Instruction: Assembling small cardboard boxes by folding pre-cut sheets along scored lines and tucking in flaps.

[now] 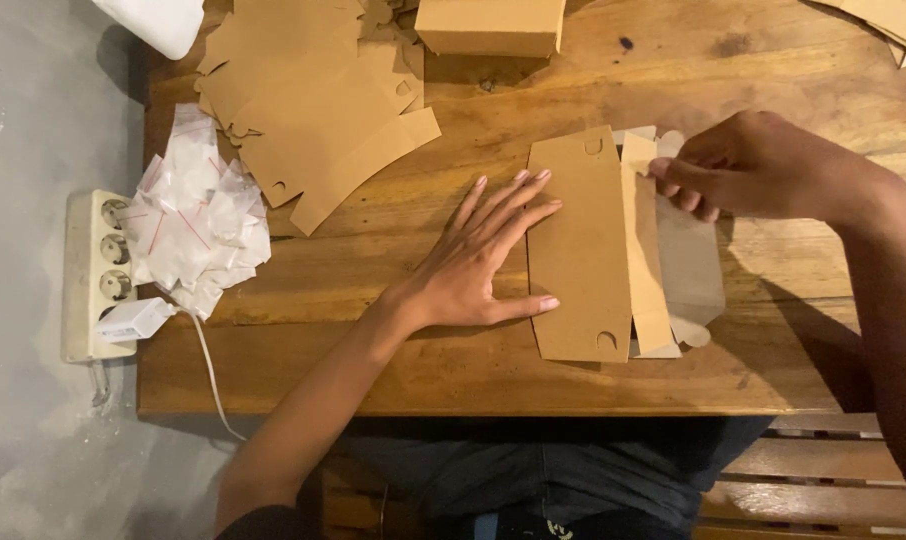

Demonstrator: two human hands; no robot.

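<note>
A flat brown cardboard box blank (585, 250) lies on the wooden table (453, 360), with a partly folded side strip and a pale panel (691, 265) to its right. My left hand (478, 265) lies flat on the table, fingers spread, fingertips and thumb pressing on the blank's left edge. My right hand (748, 165) pinches the upper part of the folded flap at the blank's right side, fingers curled around the card.
A stack of flat cardboard blanks (308, 110) lies at the upper left. A folded brown box (490, 25) stands at the top edge. A heap of small clear plastic bags (198, 215) sits at the left, by a white power strip (93, 275) with a charger plugged in.
</note>
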